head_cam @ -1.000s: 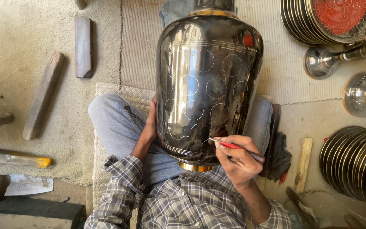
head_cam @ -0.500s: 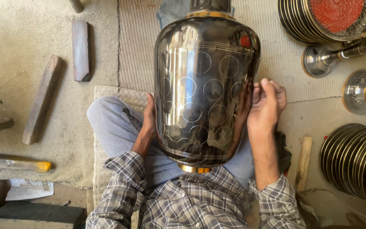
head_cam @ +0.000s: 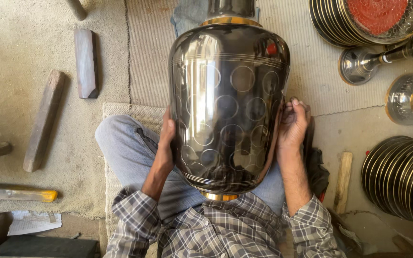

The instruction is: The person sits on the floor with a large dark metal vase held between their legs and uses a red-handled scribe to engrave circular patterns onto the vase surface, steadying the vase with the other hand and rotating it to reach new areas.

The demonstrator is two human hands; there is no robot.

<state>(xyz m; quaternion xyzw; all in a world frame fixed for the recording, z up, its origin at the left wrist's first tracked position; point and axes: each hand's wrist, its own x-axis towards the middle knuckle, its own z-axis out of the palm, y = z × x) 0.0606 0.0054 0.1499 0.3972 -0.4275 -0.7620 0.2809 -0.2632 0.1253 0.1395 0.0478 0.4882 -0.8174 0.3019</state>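
A big dark metal vase [head_cam: 228,105] lies across the person's lap, held between both hands.

The vase is glossy, ringed with engraved circles and gold bands at neck and base, its base toward the plaid shirt and its neck pointing away over the ribbed mat [head_cam: 149,57]. The left hand [head_cam: 166,143] is pressed flat against 1 flank, fingers wrapped onto the body; the right hand [head_cam: 292,125] cups the opposite flank, fingers curled on the metal. To the right stand 2 stacks of dark plates [head_cam: 400,177], 1 above with a red-centred plate [head_cam: 374,14] on top, and 2 shiny metal pieces [head_cam: 412,100]. A wooden stick [head_cam: 343,181] lies near the right forearm. On the floor at left lie wooden blocks [head_cam: 86,62] and a yellow-tipped tool [head_cam: 17,193].
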